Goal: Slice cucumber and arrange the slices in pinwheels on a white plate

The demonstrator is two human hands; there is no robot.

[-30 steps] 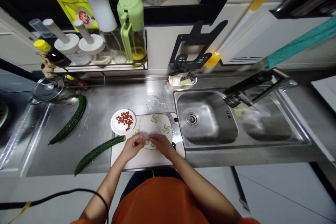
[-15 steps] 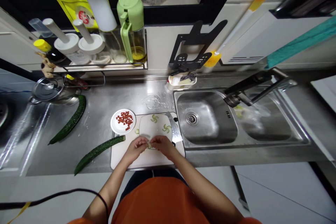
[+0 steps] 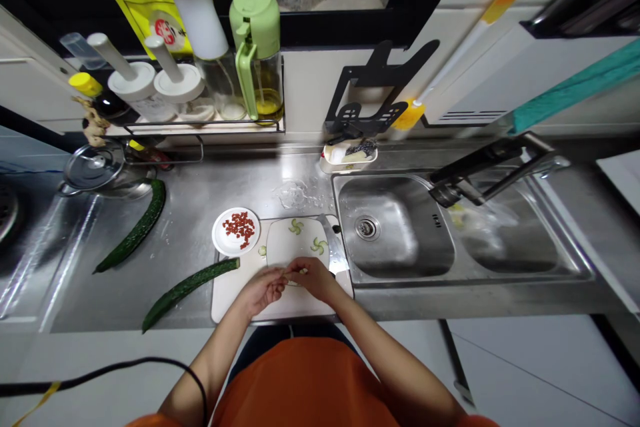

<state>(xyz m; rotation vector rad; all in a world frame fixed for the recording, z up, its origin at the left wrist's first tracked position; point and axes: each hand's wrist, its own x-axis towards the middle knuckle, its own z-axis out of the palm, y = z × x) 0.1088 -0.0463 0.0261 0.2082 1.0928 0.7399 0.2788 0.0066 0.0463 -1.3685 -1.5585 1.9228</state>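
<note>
My left hand [image 3: 264, 289] and my right hand [image 3: 315, 278] meet over the near edge of a white square plate [image 3: 295, 252] that lies on a white cutting board [image 3: 230, 293]. Both hands pinch small pale green cucumber pieces [image 3: 296, 273] between their fingertips. Two pinwheel-shaped cucumber arrangements [image 3: 296, 227] lie on the far part of the plate. A small round white dish of red bits [image 3: 236, 229] stands to the left of the plate. A cut cucumber [image 3: 187, 289] lies with its cut end at the board's left edge. A knife blade [image 3: 334, 250] lies along the plate's right side.
A second whole cucumber [image 3: 135, 228] lies further left on the steel counter [image 3: 200, 193]. The double sink [image 3: 400, 227] and tap [image 3: 480, 170] are to the right. A rack with oil bottle [image 3: 257, 53] and jars stands at the back; a pot lid [image 3: 95, 167] at far left.
Both hands have drawn slightly toward me off the plate's near edge, fingertips staying together on the cucumber pieces. The view has shifted a little.
</note>
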